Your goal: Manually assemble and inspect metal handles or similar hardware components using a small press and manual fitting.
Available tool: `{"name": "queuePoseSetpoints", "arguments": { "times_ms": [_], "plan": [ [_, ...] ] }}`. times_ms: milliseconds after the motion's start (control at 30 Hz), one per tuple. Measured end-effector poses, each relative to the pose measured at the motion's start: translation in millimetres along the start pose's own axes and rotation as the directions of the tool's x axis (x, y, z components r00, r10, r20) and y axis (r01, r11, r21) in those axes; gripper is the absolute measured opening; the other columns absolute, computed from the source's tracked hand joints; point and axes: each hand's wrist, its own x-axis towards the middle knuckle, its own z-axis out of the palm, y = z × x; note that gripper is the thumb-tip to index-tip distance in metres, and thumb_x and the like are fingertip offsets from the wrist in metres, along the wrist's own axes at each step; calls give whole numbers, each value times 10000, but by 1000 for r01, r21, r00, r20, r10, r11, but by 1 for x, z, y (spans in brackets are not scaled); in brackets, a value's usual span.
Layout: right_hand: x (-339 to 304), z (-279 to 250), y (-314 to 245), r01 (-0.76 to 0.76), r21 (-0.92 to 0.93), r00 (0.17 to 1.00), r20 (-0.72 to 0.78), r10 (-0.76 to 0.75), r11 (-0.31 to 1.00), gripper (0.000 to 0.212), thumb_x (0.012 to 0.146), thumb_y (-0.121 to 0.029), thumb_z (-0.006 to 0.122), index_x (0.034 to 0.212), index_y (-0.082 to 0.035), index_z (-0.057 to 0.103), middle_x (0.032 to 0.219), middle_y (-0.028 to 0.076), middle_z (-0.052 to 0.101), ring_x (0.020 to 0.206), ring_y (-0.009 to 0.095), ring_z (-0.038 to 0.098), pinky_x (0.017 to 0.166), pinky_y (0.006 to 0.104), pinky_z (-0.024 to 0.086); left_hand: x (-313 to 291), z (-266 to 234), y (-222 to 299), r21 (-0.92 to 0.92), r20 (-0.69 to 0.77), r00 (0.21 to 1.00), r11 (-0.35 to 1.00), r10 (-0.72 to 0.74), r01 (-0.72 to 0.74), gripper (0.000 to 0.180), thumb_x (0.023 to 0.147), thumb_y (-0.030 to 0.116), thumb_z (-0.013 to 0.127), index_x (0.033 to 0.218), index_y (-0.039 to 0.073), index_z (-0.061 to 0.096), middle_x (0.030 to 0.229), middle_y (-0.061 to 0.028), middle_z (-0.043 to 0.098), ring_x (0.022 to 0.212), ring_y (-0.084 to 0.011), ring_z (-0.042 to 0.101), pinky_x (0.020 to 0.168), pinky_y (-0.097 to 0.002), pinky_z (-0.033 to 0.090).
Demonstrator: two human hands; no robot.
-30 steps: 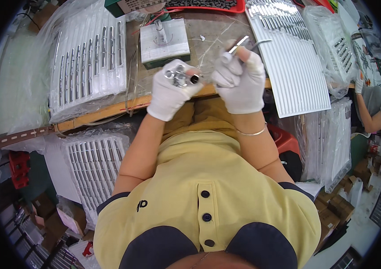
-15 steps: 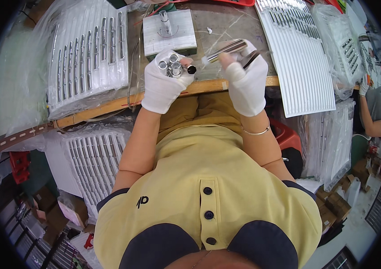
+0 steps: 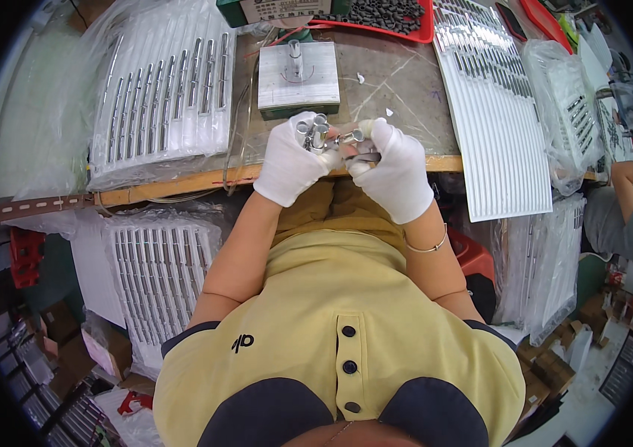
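Both hands are gloved in white and nearly meet above the front edge of the workbench [image 3: 413,93], where we see the left hand [image 3: 292,165] wrapped around a small bundle of chrome tubes [image 3: 319,135], their round ends facing up, and the right hand [image 3: 400,173] pinching one more chrome tube [image 3: 349,137] that points across toward the bundle. Whether that single tube touches the bundle we cannot tell, since fingers and shine overlap there; a greyish piece lower in the right hand is too blurred for us to name. The tubes look to us like thin-walled metal, so we judge each one light and stiff, with the bundle a little heavier. Their polished skin is probably slippery, above all against glove cloth, and we expect the round sides to roll over one another if the left hand slackens. We would take a single tube by its straight side, close behind the end, with thumb and fingertips, leaving the mouth clear, and cradle the bundle low around its middle. They hardly seem fragile, but we think the finish could scratch when metal rubs metal. Just beyond the left hand stands a pale-topped block [image 3: 275,88] with an upright post [image 3: 296,59]; more tubes lie in the left ribbed tray [image 3: 102,156], and a right ribbed tray [image 3: 506,175] reaches over the bench edge.
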Motion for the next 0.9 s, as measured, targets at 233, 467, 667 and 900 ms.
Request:
{"name": "queuePoseSetpoints", "arguments": {
  "times_ms": [233, 467, 667, 900],
  "plan": [
    [21, 20, 20, -105, 102, 993, 67, 98, 989, 230, 699, -98, 742, 900, -57, 638, 715, 101, 642, 655, 234, 656, 614, 300, 526, 19, -9, -22, -55, -20, 1000, 998, -13, 12, 420, 632, 171, 851, 895, 26, 557, 785, -88, 648, 642, -144, 571, 610, -284, 493],
    [95, 51, 40, -193, -70, 980, 40, 196, 979, 274, 740, -222, 706, 942, -45, 652, 800, 164, 666, 797, 299, 661, 732, 353, 523, 105, -59, -17, 185, -73, 997, 982, -15, 29, 492, 671, 150, 787, 1101, 16, 588, 965, -148, 649, 852, -180, 605, 804, -294, 486],
    [118, 75, 30, -285, -56, 928, 233, 290, 957, 291, 750, -236, 708, 948, -32, 645, 915, 187, 663, 885, 309, 647, 779, 355, 500, 94, -85, -53, -186, -170, 973, 975, -156, 124, 296, 733, 119, 747, 989, 17, 639, 784, -50, 658, 711, -116, 600, 671, -231, 484],
    [99, 64, 31, -329, -88, 911, 233, 341, 940, 579, 722, -299, 750, 1187, -5, 569, 1002, 201, 661, 919, 307, 650, 809, 357, 503, 24, -86, -6, -413, -69, 947, 873, -314, 259, 307, 756, 144, 763, 952, 2, 575, 734, -72, 647, 560, -70, 572, 491, -212, 436]
  ]
}}
